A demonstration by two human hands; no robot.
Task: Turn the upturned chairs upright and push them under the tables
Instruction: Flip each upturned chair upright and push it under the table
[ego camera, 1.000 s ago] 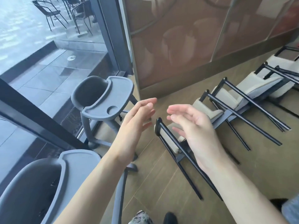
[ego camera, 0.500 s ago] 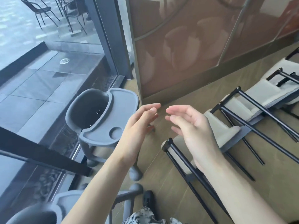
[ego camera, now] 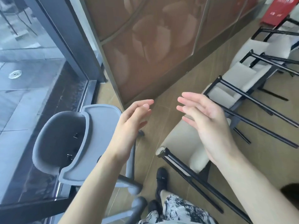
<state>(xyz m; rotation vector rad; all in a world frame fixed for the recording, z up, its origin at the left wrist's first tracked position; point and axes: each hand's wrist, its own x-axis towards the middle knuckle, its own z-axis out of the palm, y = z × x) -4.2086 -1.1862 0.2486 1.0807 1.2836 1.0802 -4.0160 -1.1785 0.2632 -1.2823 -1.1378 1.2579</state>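
Several cream-cushioned chairs with black metal legs lie tipped over on the wooden floor in a row along the brown wall. The nearest tipped chair (ego camera: 181, 143) lies just below my right hand (ego camera: 208, 125), its black legs running toward the lower right. A second tipped chair (ego camera: 226, 92) and a third tipped chair (ego camera: 255, 47) lie further right. My left hand (ego camera: 131, 128) hovers to the left of the nearest chair, above the floor. Both hands are open with fingers apart, palms facing each other, touching nothing.
A grey high chair (ego camera: 76, 143) with a tray stands at the left against the window frame (ego camera: 68, 50). Brown wall panel (ego camera: 153, 46) ahead. A red box (ego camera: 276, 12) sits at the top right. My black shoes (ego camera: 161, 177) are on the floor below.
The view has moved forward and closer to the nearest tipped chair. The second high chair dropped out of view at bottom left. My hands spread slightly apart, still holding nothing.
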